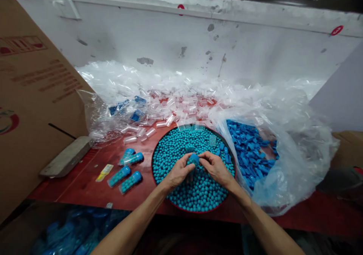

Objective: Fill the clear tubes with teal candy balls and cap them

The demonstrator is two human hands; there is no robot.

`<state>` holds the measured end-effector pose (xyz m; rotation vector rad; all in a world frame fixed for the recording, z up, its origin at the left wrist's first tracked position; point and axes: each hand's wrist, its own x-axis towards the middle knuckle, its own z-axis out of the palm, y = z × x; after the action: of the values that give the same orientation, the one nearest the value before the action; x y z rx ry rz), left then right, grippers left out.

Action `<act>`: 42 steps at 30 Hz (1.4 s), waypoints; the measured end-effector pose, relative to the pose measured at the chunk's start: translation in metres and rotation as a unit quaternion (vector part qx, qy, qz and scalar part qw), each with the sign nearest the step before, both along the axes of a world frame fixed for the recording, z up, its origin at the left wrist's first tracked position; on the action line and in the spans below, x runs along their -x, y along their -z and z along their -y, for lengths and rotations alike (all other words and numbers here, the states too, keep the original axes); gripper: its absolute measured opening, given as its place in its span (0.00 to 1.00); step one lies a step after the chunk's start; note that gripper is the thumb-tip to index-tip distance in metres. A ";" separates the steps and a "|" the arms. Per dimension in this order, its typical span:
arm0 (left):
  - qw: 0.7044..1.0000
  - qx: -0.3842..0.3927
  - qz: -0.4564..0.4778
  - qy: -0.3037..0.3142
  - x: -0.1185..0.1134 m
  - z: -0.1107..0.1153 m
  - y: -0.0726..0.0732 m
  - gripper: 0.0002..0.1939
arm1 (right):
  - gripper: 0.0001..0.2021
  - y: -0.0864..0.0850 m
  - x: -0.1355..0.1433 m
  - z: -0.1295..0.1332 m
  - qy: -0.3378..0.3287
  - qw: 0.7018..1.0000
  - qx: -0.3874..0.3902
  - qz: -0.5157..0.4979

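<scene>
Over the round tray of turquoise balls, my left hand grips a small clear tube with a blue cap. The fingers of my right hand are pinched at the cap's right side. Much of the tube is hidden by my fingers. A few clear tubes and blue caps lie on the balls near the tray's right rim. Left of the tray, several filled tubes with blue caps rest on the red table.
Loose clear tubes and plastic film cover the table's back. To the right, a plastic bag holds blue caps. A cardboard box, a grey block and a yellow label are at the left. Filled tubes sit below the table edge.
</scene>
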<state>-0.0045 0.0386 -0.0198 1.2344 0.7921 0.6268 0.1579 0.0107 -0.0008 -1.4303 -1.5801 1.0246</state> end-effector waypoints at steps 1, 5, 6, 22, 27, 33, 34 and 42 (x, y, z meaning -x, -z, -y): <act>1.000 -0.002 0.007 0.003 0.000 0.001 0.001 0.24 | 0.09 0.002 0.002 -0.001 -0.003 1.000 0.015 -0.021; 1.000 0.015 0.019 0.005 0.000 0.005 0.000 0.28 | 0.09 0.007 0.003 -0.001 -0.002 0.998 0.033 -0.046; 1.000 0.020 0.021 0.000 0.000 0.006 -0.002 0.28 | 0.09 0.008 0.002 -0.001 -0.001 0.999 0.028 -0.043; 0.999 0.027 -0.027 -0.029 -0.002 0.011 -0.010 0.18 | 0.14 0.005 -0.003 0.009 -0.044 0.986 0.056 -0.152; 1.000 0.002 -0.017 0.013 0.002 0.012 -0.011 0.16 | 0.27 0.008 0.003 0.004 0.084 0.950 0.094 -0.286; 0.995 0.085 0.046 -0.033 0.009 0.011 -0.012 0.19 | 0.21 -0.004 -0.003 0.010 0.008 0.921 0.161 -0.356; 0.994 0.091 0.053 -0.032 0.011 0.012 -0.012 0.20 | 0.19 -0.004 -0.005 0.012 -0.020 0.919 0.172 -0.353; 1.000 -0.003 -0.018 0.025 0.009 0.019 -0.012 0.22 | 0.23 0.005 0.002 0.012 0.018 0.974 0.099 -0.203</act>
<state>-0.0130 0.0196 -0.0077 1.2694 0.7870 0.5684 0.1559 -0.0016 -0.0053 -1.2686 -1.1779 1.3827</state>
